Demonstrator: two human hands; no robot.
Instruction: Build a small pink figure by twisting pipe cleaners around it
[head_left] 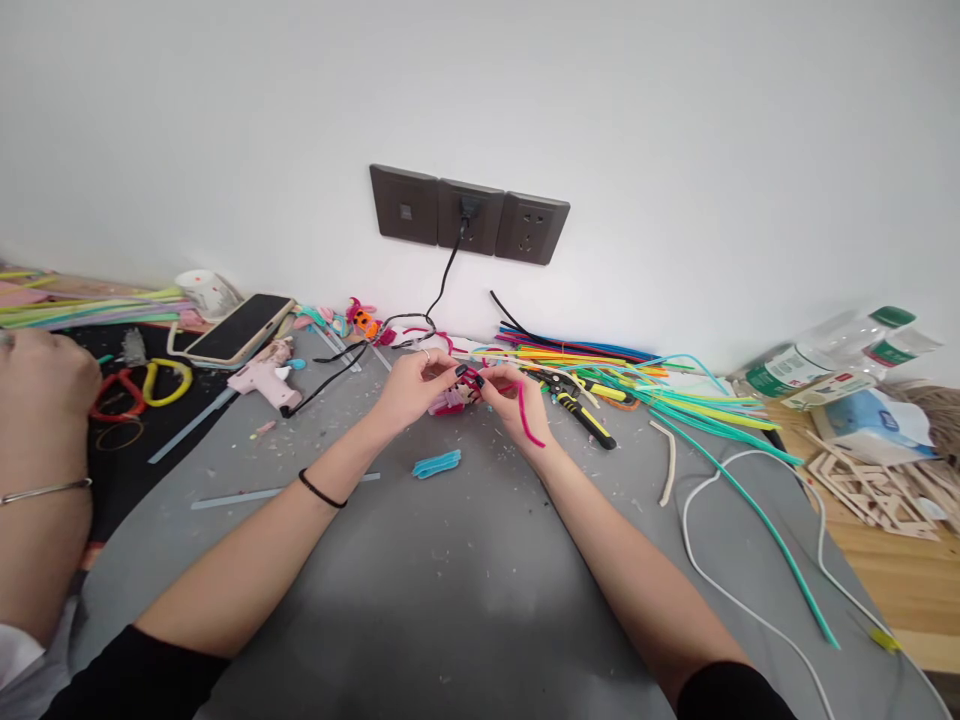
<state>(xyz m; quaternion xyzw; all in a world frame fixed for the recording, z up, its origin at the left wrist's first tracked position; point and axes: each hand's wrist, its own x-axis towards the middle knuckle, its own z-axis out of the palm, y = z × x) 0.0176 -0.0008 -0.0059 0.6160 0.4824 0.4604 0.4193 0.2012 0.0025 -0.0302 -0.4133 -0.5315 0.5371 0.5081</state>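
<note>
My left hand (414, 388) and my right hand (514, 402) meet above the grey mat (450, 590), fingertips pinched close together. Between them is a magenta pipe cleaner (531, 418), whose free end curves down across the back of my right hand. Below the fingertips a small pink fuzzy piece (448, 402) shows, partly hidden by my fingers. A folded light-blue pipe cleaner bundle (436, 463) lies on the mat just nearer to me. Right of my right hand rest pliers with yellow and black handles (587, 418).
A pink glue gun (264, 378), a phone (241, 328) and scissors-like handles (169, 380) lie left. A co-worker's arm (45, 480) is at the far left. Many coloured pipe cleaners (712, 405), a white cable (739, 600) and plastic bottles (817, 360) are on the right.
</note>
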